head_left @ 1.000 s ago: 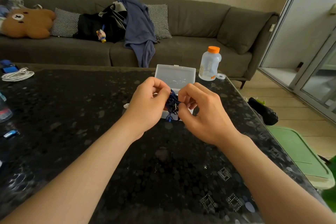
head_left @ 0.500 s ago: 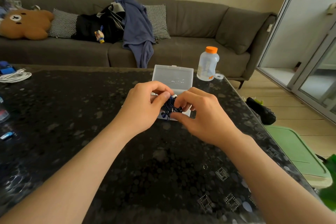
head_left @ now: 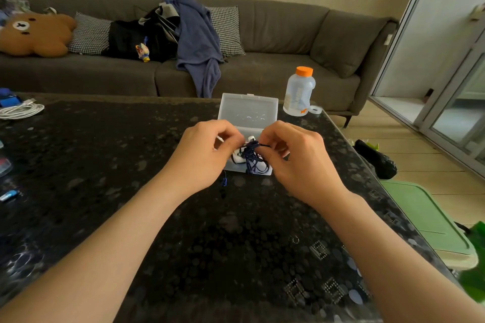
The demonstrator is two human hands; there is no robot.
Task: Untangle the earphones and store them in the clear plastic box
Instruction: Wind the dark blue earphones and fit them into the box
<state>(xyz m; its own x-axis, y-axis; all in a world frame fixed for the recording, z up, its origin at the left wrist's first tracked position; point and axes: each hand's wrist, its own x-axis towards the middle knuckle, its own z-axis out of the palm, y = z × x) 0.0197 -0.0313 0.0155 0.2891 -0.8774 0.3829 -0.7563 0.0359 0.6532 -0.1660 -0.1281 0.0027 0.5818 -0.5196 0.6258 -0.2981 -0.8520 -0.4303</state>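
Blue earphones (head_left: 252, 157), of a dark shade, hang as a tangled bunch between the two hands, just above the front part of the box (head_left: 248, 110). The left hand (head_left: 204, 155) has its fingers curled and pinches the cord at the left side of the bunch, between thumb and forefinger. The right hand (head_left: 296, 157) is curled in the same way and pinches a strand at the right side. The two hands are close together but do not touch. One thin strand falls down from the bunch, in front of the box, and ends in a small blue plug (head_left: 224, 181) that is near the table (head_left: 118, 191). Some small white parts show beside the bunch; I cannot tell what they are.

The box is clear plastic and stands open on the dark speckled table, with its lid (head_left: 249, 105) raised at the back. Its base is mostly hidden behind the hands. A bottle (head_left: 299, 94) with an orange cap stands to the right of the box, near the table edge. A white coiled cable (head_left: 21, 110) lies at the far left. Behind the table is a grey sofa (head_left: 275, 34).
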